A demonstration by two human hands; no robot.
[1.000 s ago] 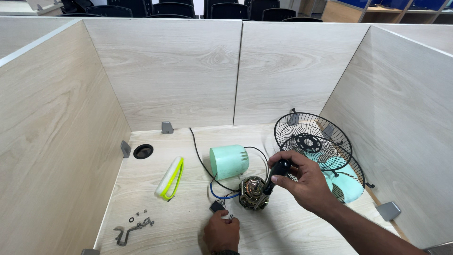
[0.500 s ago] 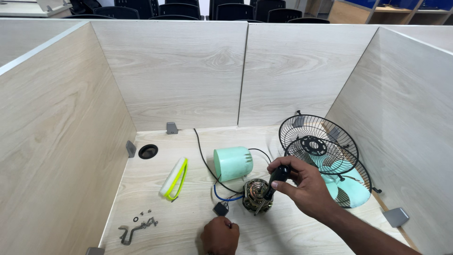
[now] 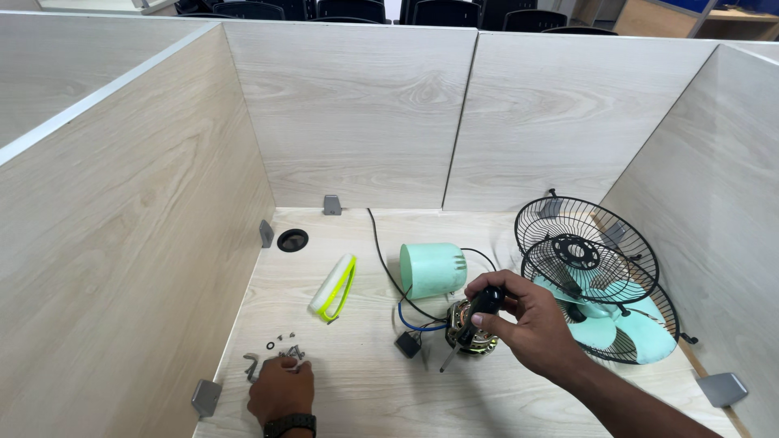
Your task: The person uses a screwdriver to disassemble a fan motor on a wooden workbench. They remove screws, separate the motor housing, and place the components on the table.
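The right hand [image 3: 531,324] is closed around the black handle of a screwdriver [image 3: 471,320], whose shaft slants down and left, its tip on the desk [image 3: 503,397] just in front of the fan motor [image 3: 471,328]. The motor sits right under the fist, beside the green housing [image 3: 432,269]. The left hand [image 3: 280,388] rests palm down at the desk's near left, fingertips on a scatter of small screws [image 3: 286,349]; it seems to pinch one, though the fingers hide that. A yellow-green tool [image 3: 334,287] lies between the screws and the housing, and black fan grilles [image 3: 588,259] with the green blade [image 3: 625,332] lie to the right.
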